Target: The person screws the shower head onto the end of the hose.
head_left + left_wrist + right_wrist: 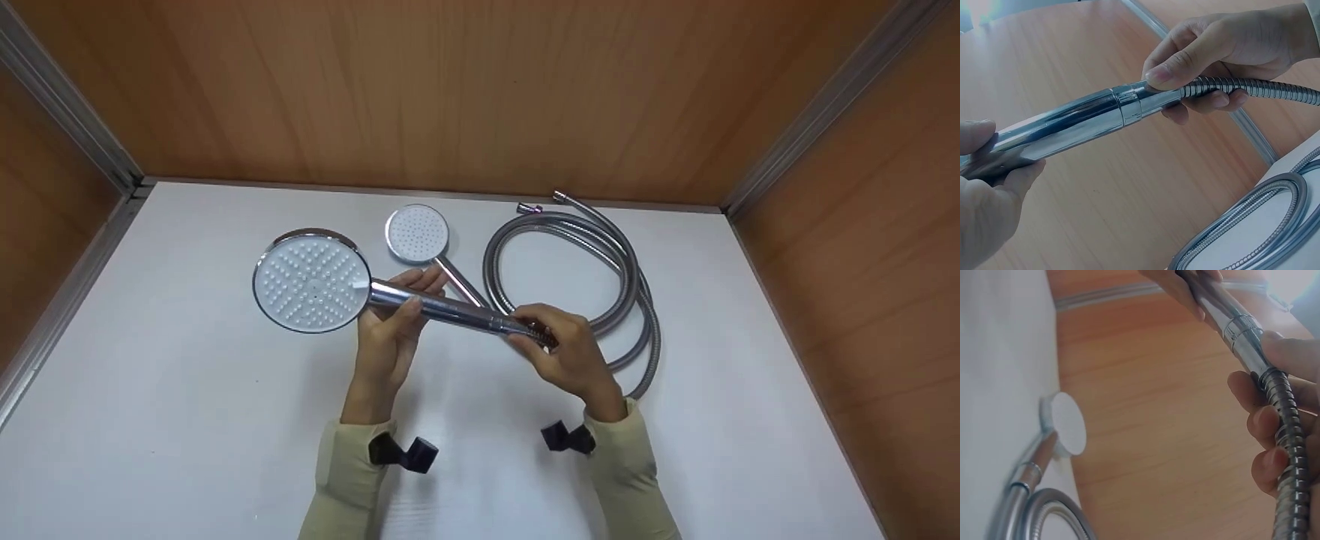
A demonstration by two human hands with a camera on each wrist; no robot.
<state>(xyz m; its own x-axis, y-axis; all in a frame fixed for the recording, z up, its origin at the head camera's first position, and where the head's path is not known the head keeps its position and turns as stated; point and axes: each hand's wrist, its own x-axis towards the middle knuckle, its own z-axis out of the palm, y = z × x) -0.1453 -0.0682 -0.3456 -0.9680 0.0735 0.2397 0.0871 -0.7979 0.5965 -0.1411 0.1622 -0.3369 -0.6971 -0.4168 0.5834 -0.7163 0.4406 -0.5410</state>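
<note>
A large chrome shower head (312, 282) with a round white nozzle face is held above the table. Its handle (1061, 132) lies between the thumb and fingers of my left hand (384, 345). At the handle's lower end, my right hand (568, 351) pinches the smooth metal connector (1157, 100) of a ribbed metal hose (1264, 90). Connector and handle meet in line at a ringed seam (1241, 331); how tightly they are joined, I cannot tell. Several right fingers curl under the hose in the right wrist view.
Behind the hands, a smaller shower head (417, 234) lies on the white table (187, 390). Coiled metal hoses (493, 259) lie to its right, two end fittings near the back edge. Wood-patterned panels (450, 90) with metal edging stand at the back and both sides.
</note>
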